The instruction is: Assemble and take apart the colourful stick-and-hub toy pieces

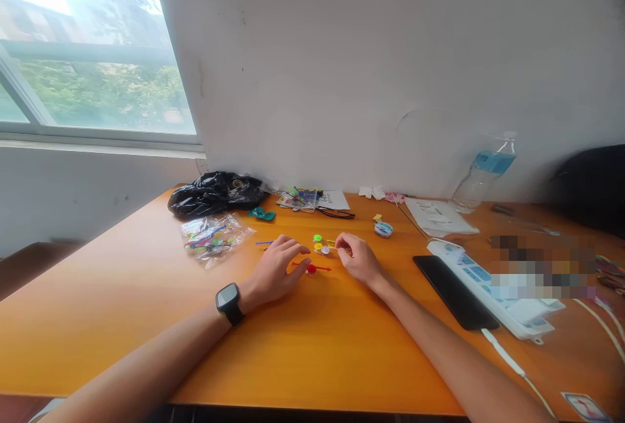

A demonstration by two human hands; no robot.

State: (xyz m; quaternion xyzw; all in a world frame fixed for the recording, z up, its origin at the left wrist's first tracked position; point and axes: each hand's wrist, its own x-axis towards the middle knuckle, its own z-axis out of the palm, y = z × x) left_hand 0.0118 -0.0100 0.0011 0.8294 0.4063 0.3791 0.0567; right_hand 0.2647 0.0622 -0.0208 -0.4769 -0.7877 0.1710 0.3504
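- Curving over the table [312, 358], the left hand [280, 267] has its thumb and fingers apart, with a gap between them that faces right; the thumb reaches over the left end of the red arrow [319, 269], though whether it presses on it I cannot tell.
- Facing it from the other side, well apart, the right hand [360, 257] has its thumb and fingers drawn close together; a thin pale piece seems to run to the fingertips, but I cannot tell whether they grip it.
- Between the hands, the red arrow lies with its long axis running roughly left to right, its pointed end toward the right hand; a red cap [311, 269] sits near its middle. The left hand is clearly the nearer one, and the arrow lies closer to the wearer than the right fingertips do.
- Just beyond the arrow, a yellow cap [318, 248] and a white cap [325, 250] sit side by side, with a green cap [317, 238] behind them; the white one is nearer the right fingertips.
- Past the left knuckles, a blue stick [264, 243] pokes out, also lying roughly left to right.
- Farther out, a clear bag [215, 241] of colored parts lies left, and a phone [456, 293] lies right.
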